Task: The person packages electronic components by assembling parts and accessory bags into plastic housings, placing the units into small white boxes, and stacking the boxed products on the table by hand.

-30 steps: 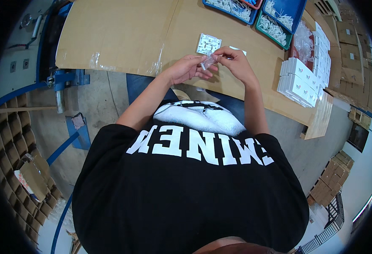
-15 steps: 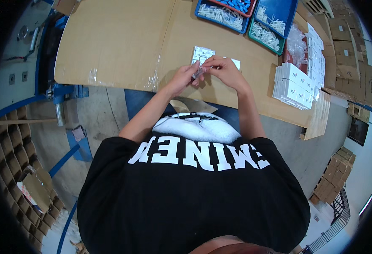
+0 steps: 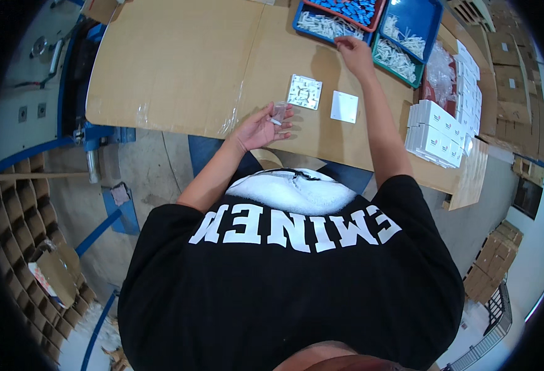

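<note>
Small clear plastic bag is pinched loosely in the half-open left hand above the cardboard-covered table. It could be dropped while the open right hand is stretched to the blue bin of white parts, since attention is drawn away.

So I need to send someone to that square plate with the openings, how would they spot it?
On the cardboard-covered table, look just past the left hand. Two square plates lie side by side; it is the left one, showing holes and ribs, while its neighbour is plain smooth white.
</note>
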Demonstrator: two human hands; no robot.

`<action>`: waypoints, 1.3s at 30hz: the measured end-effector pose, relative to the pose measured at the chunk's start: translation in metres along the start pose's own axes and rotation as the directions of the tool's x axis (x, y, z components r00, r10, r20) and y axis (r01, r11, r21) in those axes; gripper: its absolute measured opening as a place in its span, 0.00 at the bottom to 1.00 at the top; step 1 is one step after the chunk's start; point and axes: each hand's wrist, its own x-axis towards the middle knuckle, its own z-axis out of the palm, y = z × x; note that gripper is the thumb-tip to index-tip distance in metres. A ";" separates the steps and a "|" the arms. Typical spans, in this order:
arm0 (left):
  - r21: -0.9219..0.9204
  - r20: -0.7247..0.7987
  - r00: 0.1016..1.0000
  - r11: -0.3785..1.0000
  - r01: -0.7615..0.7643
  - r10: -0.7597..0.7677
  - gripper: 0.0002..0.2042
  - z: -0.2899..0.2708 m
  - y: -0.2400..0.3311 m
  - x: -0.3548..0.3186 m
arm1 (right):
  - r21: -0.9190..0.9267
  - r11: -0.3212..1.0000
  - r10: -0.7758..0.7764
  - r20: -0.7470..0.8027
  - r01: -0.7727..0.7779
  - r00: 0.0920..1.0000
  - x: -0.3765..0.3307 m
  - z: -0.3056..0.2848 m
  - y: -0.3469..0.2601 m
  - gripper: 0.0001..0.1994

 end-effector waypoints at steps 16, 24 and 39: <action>-0.110 0.086 0.995 0.992 0.068 -0.059 0.28 -0.005 0.012 0.009 | -0.359 0.916 -0.134 0.147 0.179 0.980 0.063 -0.001 0.037 0.10; -0.039 0.071 0.995 0.997 0.068 -0.065 0.28 0.003 0.012 0.012 | -0.468 0.838 -0.134 0.324 0.282 0.936 0.082 -0.006 0.049 0.10; -0.017 0.062 0.994 0.996 0.093 -0.092 0.27 0.005 0.010 0.019 | 0.451 0.890 0.124 -0.112 -0.061 0.986 0.052 -0.037 0.054 0.11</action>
